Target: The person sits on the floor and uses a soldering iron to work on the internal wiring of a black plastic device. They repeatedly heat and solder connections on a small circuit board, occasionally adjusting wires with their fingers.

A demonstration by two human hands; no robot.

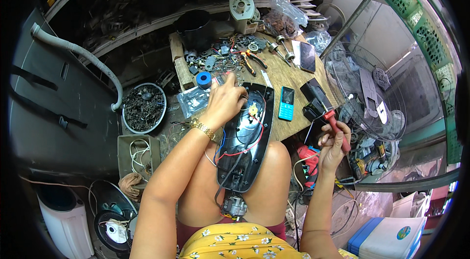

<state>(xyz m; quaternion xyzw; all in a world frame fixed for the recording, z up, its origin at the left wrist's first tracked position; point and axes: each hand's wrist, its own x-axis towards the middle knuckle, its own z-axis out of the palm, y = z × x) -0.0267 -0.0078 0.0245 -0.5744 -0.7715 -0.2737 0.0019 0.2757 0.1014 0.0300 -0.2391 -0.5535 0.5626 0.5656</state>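
The left hand (226,98) is at the upper end of a black plastic housing (260,153) over the lap; the right hand (335,145) grips a red-handled tool (336,130) near a turquoise phone (286,104)

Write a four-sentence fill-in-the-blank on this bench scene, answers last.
The right hand grips a ____-handled tool.
A gold-coloured band circles the ____ wrist.
The keypad phone lies on the wooden table, to the ____ of the black casing in the picture.
The ring-shaped roll near the left hand is coloured ____.
Missing words: red; left; right; blue.
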